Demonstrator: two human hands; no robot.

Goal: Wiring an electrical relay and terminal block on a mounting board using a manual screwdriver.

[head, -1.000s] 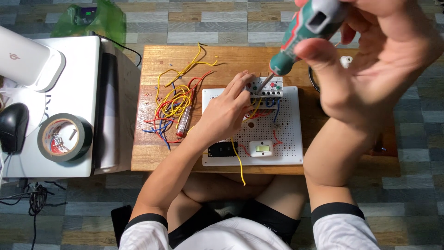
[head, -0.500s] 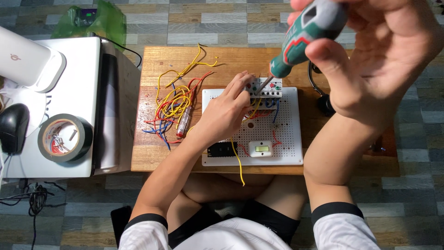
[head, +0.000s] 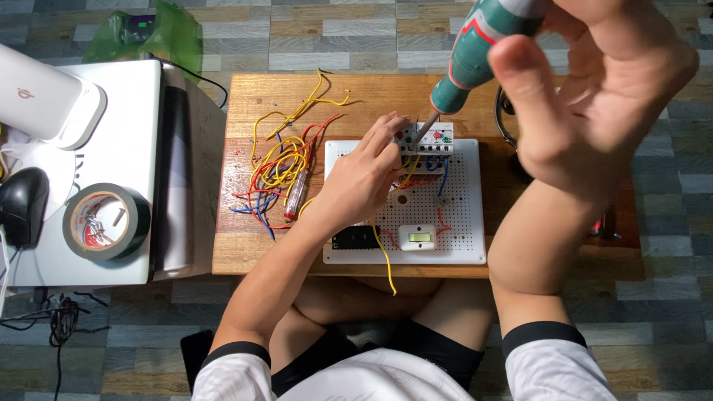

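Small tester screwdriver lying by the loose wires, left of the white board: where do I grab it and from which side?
Judging by its pose, grip the tester screwdriver at mid-barrel, pinching across its width from above. It lies flat on the wooden table, roughly lengthwise away from the person. Come from its right, the perforated board side, since the loose wires crowd its left and upper end. The left hand sits close.

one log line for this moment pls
right hand: holds green-handled screwdriver | tip: on white terminal block | left hand: steadies block | base: white perforated board
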